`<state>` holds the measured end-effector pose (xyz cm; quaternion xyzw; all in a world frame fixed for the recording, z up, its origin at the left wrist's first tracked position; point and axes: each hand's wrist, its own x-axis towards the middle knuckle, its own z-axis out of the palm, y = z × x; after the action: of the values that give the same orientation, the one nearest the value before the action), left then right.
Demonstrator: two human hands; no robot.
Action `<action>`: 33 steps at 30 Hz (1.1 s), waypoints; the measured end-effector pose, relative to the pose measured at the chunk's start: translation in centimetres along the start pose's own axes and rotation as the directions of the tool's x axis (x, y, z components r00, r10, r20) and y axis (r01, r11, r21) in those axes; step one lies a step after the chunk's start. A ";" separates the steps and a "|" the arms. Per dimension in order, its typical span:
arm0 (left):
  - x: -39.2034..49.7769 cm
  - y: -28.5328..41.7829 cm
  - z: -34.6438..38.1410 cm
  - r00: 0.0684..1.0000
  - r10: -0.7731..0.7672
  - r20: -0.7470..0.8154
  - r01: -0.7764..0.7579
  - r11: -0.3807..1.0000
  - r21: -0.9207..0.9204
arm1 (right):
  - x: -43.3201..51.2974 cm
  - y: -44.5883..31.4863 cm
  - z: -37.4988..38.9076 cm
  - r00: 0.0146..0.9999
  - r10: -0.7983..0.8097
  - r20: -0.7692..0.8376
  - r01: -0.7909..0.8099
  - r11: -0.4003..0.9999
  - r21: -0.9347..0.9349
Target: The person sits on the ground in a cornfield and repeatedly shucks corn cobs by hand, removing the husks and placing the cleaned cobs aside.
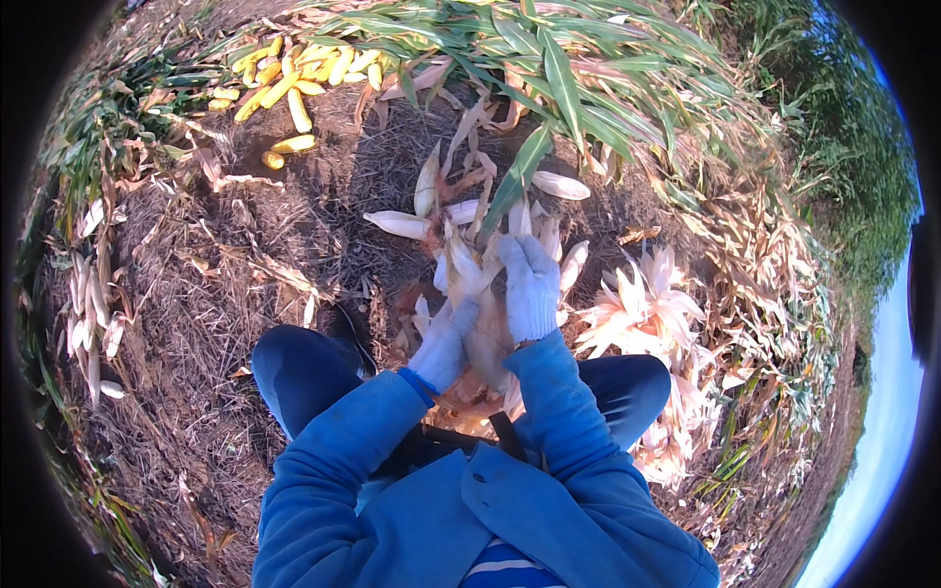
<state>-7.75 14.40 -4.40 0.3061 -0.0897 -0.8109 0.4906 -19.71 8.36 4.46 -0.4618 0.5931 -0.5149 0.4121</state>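
My left hand (445,342), in a white knit glove, grips an ear of corn in pale dry husk (462,270) near its lower end. Close on its right, my right hand (531,275), gloved alike, has its fingers bent over husk at the upper right side of that ear; what lies beneath the fingers is hidden. Loose husk hangs between the two hands. Around them on the soil are more ears in husk, among them one at the upper left (398,224) and one at the upper right (561,185).
Husked yellow cobs (279,90) lie in a pile at the upper left. Cut green corn stalks (588,81) stretch across the top. Peeled husks (647,316) are heaped beside my right knee. Several unhusked ears (90,301) lie at the far left. Dry plant litter covers the ground.
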 end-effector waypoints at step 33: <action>7.8 13.7 1.3 0.870 0.466 -0.163 -0.313 0.776 0.548 | 1.7 -0.9 5.5 0.927 -0.142 0.347 0.155 0.988 -0.010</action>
<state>-0.91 0.70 -0.47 0.5131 -0.2879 -0.5841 0.5592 -14.68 5.40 4.61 -0.5960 0.4847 -0.4445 0.4608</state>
